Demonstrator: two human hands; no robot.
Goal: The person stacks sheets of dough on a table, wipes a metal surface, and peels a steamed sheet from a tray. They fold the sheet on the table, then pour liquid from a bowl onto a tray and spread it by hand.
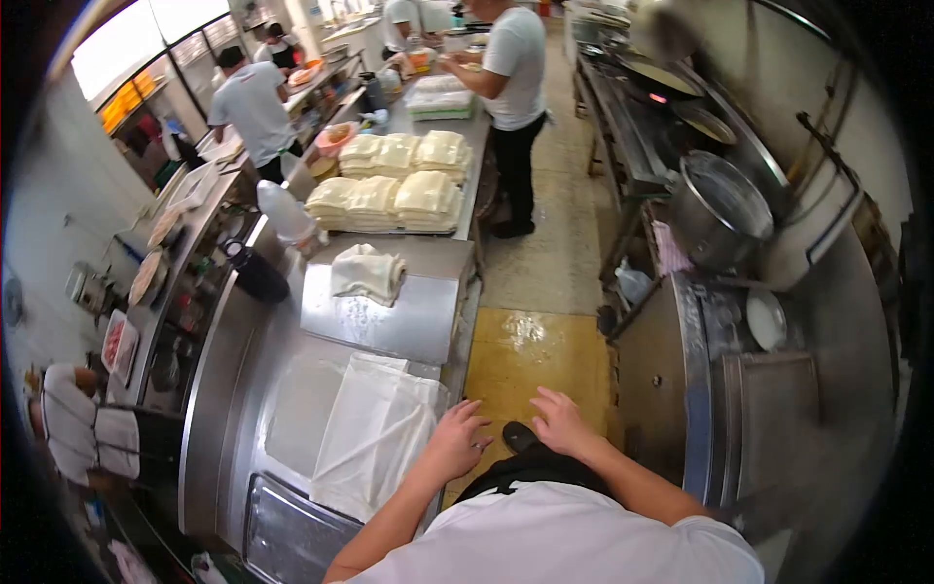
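Observation:
My left hand (457, 438) rests with fingers spread at the right edge of a white cloth-like sheet (375, 443) that lies on the steel counter (292, 399). My right hand (559, 420) hovers just to its right, over the yellow floor (530, 355), fingers apart and holding nothing. A folded white cloth (367, 273) sits farther up the counter. Beyond it lie several stacks of pale folded dough sheets (394, 185).
A person in a white shirt (513, 68) stands at the counter's far end; another person (251, 102) works at the left. A big steel pot (718, 209) and stove sit to the right. A dark bottle (255, 273) and a white bottle (285, 214) stand at the counter's left edge.

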